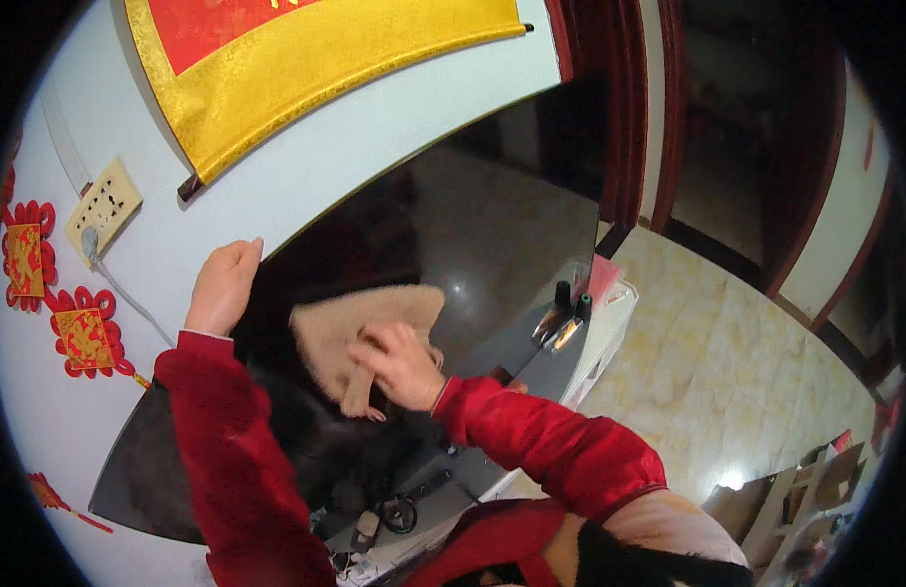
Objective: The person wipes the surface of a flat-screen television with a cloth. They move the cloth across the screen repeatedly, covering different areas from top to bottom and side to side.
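Note:
A large flat-screen television (497,213) stands in front of me, its dark glossy screen mirroring the room. My left hand (225,286) rests at its top edge, fingers curled over and partly hidden behind the frame. Against the screen lies a beige cloth (372,315). My right hand (399,363) presses on the cloth, fingers bent over its lower right part, a fold of it hanging below them. Both my forearms wear red sleeves.
On the stand (402,547) below are a black round object (398,513) and cables. Two small bottles (574,297) with dark caps stand by the screen's right end. A wall socket strip (104,213), red knot ornaments (86,337) and a yellow scroll (313,73) are on the wall.

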The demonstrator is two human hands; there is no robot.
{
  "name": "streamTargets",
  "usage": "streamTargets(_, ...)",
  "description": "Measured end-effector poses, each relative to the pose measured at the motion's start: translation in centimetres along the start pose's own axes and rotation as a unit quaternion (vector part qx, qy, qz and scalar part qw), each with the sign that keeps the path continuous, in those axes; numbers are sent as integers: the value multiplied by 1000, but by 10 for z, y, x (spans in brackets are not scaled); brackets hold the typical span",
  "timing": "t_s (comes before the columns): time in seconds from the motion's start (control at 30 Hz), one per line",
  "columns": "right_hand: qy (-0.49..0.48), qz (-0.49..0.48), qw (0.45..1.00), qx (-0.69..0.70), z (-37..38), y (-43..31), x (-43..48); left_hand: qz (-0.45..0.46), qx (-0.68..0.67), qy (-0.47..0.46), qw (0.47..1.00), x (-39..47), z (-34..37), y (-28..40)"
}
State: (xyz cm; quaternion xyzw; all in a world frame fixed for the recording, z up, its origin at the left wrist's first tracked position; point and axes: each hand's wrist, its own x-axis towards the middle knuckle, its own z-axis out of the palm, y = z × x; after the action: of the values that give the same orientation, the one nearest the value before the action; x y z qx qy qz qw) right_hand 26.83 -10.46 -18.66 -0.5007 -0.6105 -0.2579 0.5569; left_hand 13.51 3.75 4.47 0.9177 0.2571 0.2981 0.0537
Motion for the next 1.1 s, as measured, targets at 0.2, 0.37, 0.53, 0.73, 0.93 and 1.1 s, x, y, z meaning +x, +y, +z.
streamTargets(0.2,119,51,991,-41,-39,61,47,-34,-62,-70,995,-3,-6,9)
streamTargets(0.37,270,184,930,-169,-113,186,115,-22,-50,-131,990,0,-13,22)
streamTargets(0.53,252,229,920,-194,-160,191,152,-6,-100,-187,977,7,-11,15)
streamTargets(0.73,65,-28,997,-43,-87,67,121,-43,-149,-199,968,5,-17,5)
streamTargets(0.93,-110,-173,979,-4,-68,42,85,-29,-157,-200,967,3,-20,8)
streamTargets(1.1,83,-6,989,-123,-103,120,81,-22,-126,-192,973,0,-24,9)
